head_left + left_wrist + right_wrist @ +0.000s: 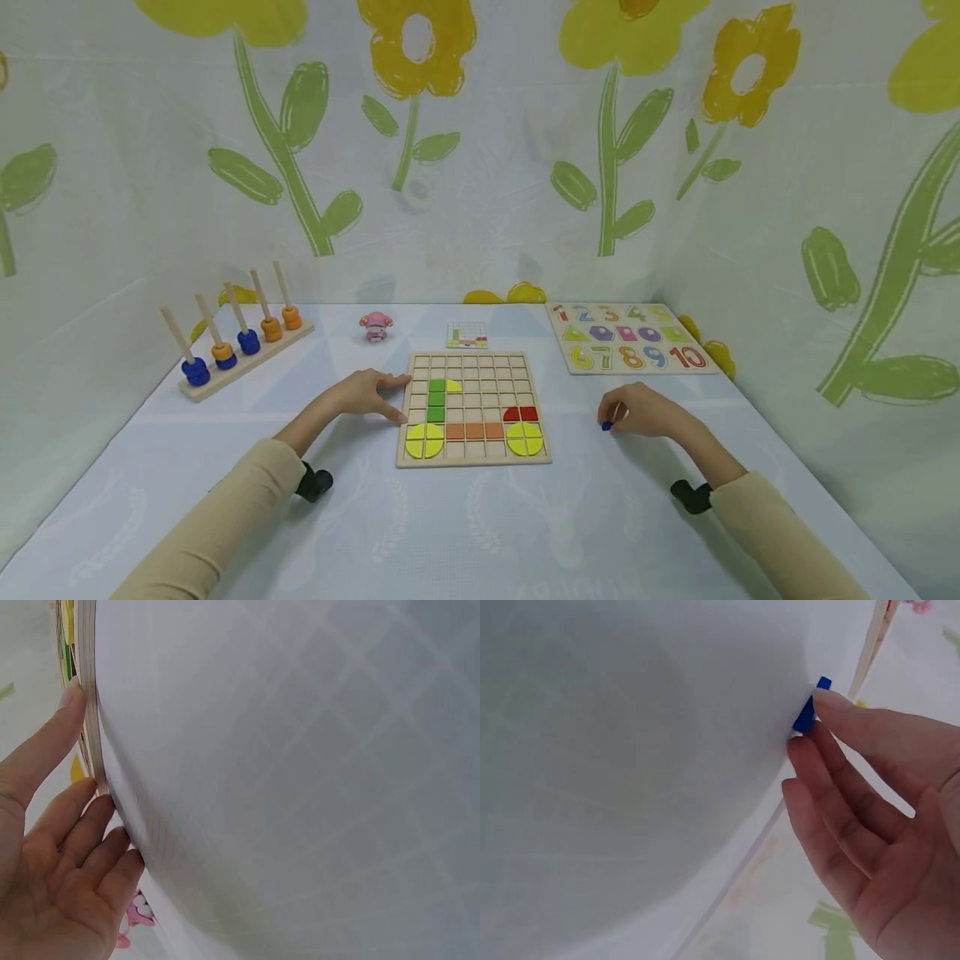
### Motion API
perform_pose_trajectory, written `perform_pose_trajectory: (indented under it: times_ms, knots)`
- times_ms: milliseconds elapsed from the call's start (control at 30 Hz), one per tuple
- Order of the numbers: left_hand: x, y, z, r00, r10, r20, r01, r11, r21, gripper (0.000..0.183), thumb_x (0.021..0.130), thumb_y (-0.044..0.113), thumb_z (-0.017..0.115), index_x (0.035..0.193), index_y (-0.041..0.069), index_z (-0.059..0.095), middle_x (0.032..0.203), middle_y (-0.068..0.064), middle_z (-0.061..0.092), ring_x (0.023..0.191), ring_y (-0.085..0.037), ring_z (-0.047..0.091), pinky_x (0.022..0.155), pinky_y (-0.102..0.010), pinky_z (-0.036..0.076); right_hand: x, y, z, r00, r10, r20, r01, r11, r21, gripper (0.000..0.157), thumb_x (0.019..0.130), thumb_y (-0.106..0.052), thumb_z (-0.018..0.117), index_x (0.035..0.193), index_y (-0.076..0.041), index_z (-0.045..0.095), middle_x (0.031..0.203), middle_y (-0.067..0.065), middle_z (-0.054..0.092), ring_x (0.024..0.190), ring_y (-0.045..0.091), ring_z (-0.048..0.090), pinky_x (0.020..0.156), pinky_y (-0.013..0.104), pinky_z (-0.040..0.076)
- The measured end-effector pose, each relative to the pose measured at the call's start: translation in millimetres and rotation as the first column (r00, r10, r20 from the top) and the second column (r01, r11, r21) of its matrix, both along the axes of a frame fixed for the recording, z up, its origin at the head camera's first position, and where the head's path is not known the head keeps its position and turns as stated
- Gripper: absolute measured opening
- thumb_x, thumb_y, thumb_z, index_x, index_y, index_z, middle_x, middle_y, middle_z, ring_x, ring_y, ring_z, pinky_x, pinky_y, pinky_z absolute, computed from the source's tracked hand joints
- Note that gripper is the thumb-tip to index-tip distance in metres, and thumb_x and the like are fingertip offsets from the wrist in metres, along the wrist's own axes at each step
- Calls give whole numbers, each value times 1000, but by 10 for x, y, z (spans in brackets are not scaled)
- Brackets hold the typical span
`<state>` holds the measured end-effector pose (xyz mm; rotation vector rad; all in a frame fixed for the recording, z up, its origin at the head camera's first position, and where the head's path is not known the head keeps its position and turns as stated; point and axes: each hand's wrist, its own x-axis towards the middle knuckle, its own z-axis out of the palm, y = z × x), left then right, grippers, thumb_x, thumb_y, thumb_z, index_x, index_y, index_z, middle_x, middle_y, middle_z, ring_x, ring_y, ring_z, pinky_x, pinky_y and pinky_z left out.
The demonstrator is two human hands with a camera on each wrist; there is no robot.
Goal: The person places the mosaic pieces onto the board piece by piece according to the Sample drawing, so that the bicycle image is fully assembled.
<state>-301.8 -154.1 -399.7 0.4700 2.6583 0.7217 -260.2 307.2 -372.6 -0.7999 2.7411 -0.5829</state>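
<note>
A wooden grid board (463, 454) lies at the middle of the table, with green, yellow, orange and red pieces set in several of its squares. At its left edge is my left hand (364, 393), thumb and fingertips touching the rim. The left wrist view shows that hand (71, 877) with fingers fairly straight along the board's side (88, 712). To the right of the board, low over the table, my right hand (641, 410) pinches a small blue piece (607, 426). Seen from the right wrist, the blue piece (811, 706) is a thin block between thumb and fingers.
A small pattern card (467, 335) lies behind the board. A pink figurine (376, 326) stands back left, beside a wooden peg stand (251, 364) with blue and orange beads. At the back right lies a number puzzle board (632, 337). Flowered cloth walls surround the table.
</note>
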Motion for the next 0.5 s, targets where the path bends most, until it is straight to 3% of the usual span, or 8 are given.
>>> perform_pose_trajectory:
  times_ms: [200, 500]
  knots:
    - [7, -4, 5, 1000, -3, -1, 3, 1000, 1, 81, 76, 37, 82, 144, 12, 46, 145, -27, 39, 136, -43, 33, 106, -60, 29, -15, 8, -43, 1000, -10, -17, 10, 1000, 12, 15, 81, 4, 70, 85, -9, 66, 76, -6, 59, 71, 11, 50, 64, 24, 47]
    - [15, 0, 11, 1000, 2, -1, -2, 1000, -3, 81, 76, 37, 81, 144, 12, 46, 145, -27, 39, 136, -43, 33, 105, -61, 29, -4, 13, -63, 1000, -4, -28, 4, 1000, 0, 16, 80, 5, 71, 83, -9, 64, 78, -5, 62, 73, 10, 54, 67, 25, 50]
